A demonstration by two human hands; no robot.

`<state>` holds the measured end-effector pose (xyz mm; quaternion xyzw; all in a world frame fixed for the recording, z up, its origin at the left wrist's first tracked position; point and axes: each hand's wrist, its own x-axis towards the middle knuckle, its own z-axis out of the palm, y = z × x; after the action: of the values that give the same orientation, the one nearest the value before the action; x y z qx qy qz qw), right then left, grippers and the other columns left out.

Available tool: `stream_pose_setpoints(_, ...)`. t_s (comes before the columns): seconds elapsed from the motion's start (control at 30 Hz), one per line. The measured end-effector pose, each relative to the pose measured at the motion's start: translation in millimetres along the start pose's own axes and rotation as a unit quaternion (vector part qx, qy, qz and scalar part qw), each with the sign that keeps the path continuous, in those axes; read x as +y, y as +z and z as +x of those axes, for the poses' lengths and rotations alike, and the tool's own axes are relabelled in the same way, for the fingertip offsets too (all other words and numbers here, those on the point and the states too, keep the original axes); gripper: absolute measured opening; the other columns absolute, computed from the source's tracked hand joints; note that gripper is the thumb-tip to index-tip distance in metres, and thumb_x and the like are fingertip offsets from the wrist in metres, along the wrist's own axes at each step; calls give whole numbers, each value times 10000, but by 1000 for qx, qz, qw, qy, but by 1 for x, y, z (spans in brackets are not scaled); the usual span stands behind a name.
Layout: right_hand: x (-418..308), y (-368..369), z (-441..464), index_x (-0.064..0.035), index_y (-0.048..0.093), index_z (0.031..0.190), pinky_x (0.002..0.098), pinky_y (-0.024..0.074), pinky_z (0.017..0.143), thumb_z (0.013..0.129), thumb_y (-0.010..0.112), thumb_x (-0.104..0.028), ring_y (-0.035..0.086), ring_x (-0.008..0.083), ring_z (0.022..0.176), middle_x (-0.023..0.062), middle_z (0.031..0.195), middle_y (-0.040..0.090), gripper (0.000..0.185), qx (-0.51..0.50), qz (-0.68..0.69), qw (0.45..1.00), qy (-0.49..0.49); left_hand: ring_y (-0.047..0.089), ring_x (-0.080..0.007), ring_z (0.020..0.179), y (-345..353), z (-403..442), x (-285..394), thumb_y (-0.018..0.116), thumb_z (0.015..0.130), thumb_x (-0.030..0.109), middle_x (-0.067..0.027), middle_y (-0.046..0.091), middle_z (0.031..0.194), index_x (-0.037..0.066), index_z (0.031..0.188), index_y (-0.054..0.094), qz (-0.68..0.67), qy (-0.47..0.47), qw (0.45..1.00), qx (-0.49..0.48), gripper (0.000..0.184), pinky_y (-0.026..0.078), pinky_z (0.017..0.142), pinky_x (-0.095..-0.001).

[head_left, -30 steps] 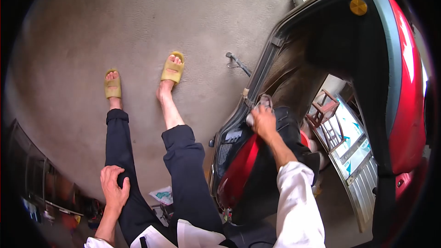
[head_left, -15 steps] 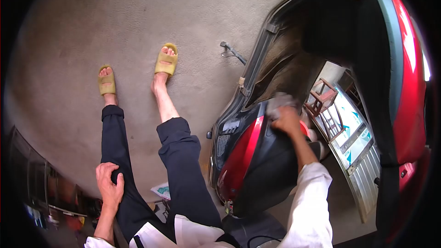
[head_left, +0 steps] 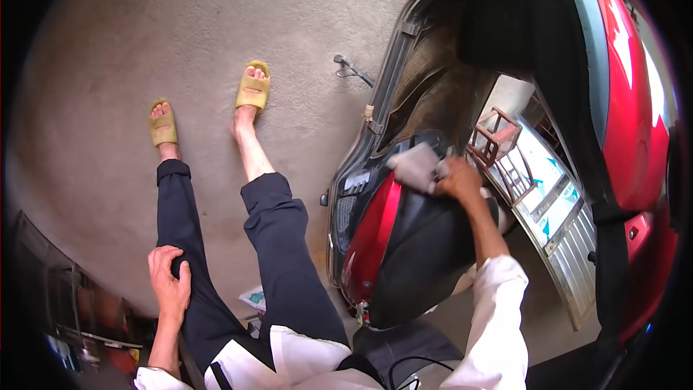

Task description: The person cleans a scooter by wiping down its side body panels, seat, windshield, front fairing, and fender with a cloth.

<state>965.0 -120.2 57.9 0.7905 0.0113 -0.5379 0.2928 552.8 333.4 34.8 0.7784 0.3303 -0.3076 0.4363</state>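
My right hand [head_left: 458,179] is closed on a grey cloth [head_left: 416,165], slightly smeared by motion, at the front end of the black seat [head_left: 426,260] of a scooter. Part of the cloth hangs out past my fingers toward the red side panel [head_left: 374,238]. On my dark trouser leg [head_left: 189,209], near the knee, rests my left hand [head_left: 170,282], holding nothing, with thumb and fingers apart.
The scooter's brown footboard [head_left: 437,94] and red front shield [head_left: 621,101] lie ahead on the right. A stand [head_left: 354,70] juts over the concrete floor [head_left: 144,36]. Beyond the scooter are a small wooden stool [head_left: 494,137] and a ribbed metal panel [head_left: 567,274].
The cloth has shifted left and now spreads out from my right hand, which moved slightly right. My left hand stays on my leg. The whole view has shifted a little.
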Motion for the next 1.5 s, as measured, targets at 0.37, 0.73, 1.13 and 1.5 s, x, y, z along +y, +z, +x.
stream_pose_setpoints(0.37, 44, 17, -23, -152, 659, 1119, 472, 529, 847, 625, 771, -321, 633, 396, 1028, 182, 1121, 639, 534, 144, -23, 985, -95, 530, -339, 1066, -6, -9, -11, 616, 772, 11, -151, 595, 1043, 19, 969, 598, -2, 22, 1000, 9, 198, 418, 976, -415)
stream_pose_setpoints(0.73, -30, 61, -72, -196, 689, 1101, 559, 495, 832, 638, 820, -361, 614, 332, 1051, 105, 1188, 602, 509, 78, -83, 985, -131, 536, -348, 1032, -8, -15, -21, 642, 730, -19, -141, 611, 1020, 26, 966, 598, -12, 57, 998, 20, 244, 425, 946, -438)
stream_pose_setpoints(1.13, -6, 58, -49, -189, 704, 1033, 477, 516, 847, 690, 733, -133, 556, 339, 1085, 100, 1169, 581, 348, 183, -120, 974, -58, 527, -340, 1067, -9, -18, -21, 627, 744, -19, -139, 603, 1038, 32, 963, 589, -12, 63, 998, 22, 227, 413, 972, -422)
stream_pose_setpoints(1.5, -29, 78, -70, -117, 652, 1162, 422, 488, 935, 599, 803, -248, 574, 391, 1068, 171, 1112, 594, 598, 159, 187, 954, -171, 541, -346, 1017, 8, -24, -24, 653, 709, -3, -130, 611, 989, 37, 919, 595, -27, 59, 996, 59, 222, 433, 927, -441)
